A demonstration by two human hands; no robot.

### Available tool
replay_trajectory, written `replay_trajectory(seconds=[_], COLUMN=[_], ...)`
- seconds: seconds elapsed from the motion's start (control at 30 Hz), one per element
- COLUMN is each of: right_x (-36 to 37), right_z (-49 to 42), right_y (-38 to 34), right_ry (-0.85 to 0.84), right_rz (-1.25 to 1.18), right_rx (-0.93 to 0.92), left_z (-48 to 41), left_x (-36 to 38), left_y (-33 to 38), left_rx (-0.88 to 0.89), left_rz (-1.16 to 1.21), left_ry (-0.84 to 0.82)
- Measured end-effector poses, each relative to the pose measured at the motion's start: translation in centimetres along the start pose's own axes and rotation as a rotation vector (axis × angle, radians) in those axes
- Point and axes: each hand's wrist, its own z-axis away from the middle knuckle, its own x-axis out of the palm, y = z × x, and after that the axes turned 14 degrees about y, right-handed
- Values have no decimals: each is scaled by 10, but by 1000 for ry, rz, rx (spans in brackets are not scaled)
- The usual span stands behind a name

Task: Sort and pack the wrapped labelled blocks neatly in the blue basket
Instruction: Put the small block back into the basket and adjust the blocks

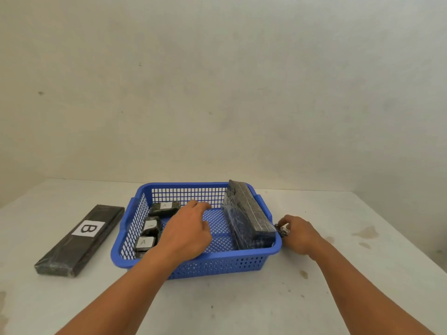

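Small wrapped block [283, 230], judged light, stiff, slippery-filmed, was pinched by right hand [298, 234] fingers beside blue basket [193, 261]; left hand [187, 234] was spread open, empty.

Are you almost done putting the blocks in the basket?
Partly. Three small blocks lie along the blue basket's left side and a long block leans at its right. The right hand holds a small block just outside; the left hand reaches inside. The long B block waits on the table.
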Motion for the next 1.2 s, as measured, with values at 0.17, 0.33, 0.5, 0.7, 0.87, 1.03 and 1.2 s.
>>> replay_trajectory(seconds=[0.17, 0.33, 0.5, 0.7, 0.87, 1.03, 1.2], right_x=[-5, -34, -63, -66, -17, 47, 70], right_z=[-1, -7, -6, 13, 24, 14, 13], right_y=[-1, -15, -49, -128, -188, -213, -219], right_ry=[107, 249, 373, 376, 38, -203, -255], right_rz=[-88, -232, -378, -523, -536, -539, -441], right_rx=[36, 33, -40, -213, -216, -40, -40], left_z=[-4, -13, -21, -28, -28, -28, -29], left_x=[-15, -40, -60, -60, -55, -55, -49], left_y=[-11, -41, -71, -81, -89, -94, -99], left_rx=[-64, -93, -92, -55, -59, -117, -78], left_rz=[103, 61, -45, -135, -222, -208, -254], left_ry=[86, 158, 232, 146, 90, 90, 59])
